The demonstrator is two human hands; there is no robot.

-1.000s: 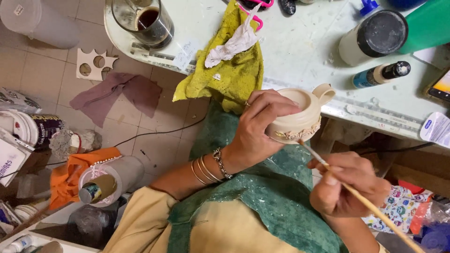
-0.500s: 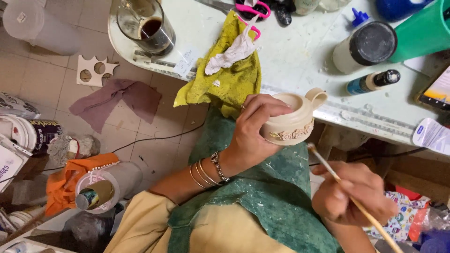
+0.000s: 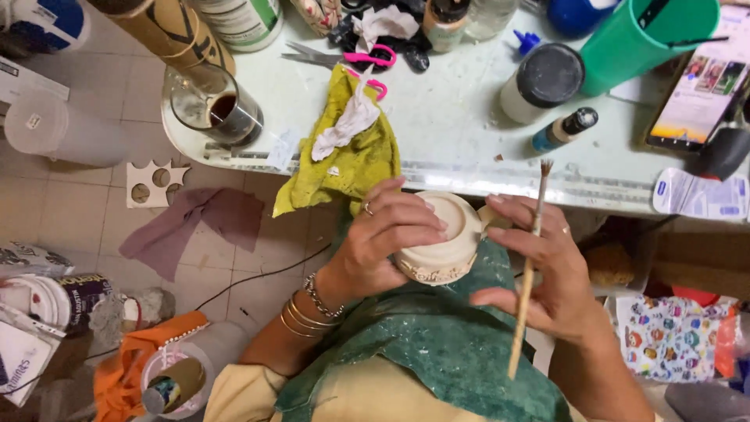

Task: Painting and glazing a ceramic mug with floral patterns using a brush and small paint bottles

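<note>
Cream cup [image 3: 441, 254], yellow rag [image 3: 351, 160], green apron [image 3: 437, 344]

White table [image 3: 461, 133] bears yellow cloth [image 3: 348, 160], scissors [image 3: 344, 56], green cup [image 3: 641, 35]

left hand [image 3: 387, 238] gripped a cream ceramic cup [image 3: 439, 242] turned base-up over a green apron [image 3: 437, 352], right hand [image 3: 547, 270] touched its rim at three o'clock, held a paintbrush [image 3: 527, 266] bristles toward twelve, yellow cloth [image 3: 348, 160] lay at eleven o'clock

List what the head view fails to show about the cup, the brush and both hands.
- Cup: inside and handle, hidden by left hand and right hand.
- Brush: paint on bristles, too small.
- Cup's relief band: mostly covered by left fingers.
</note>
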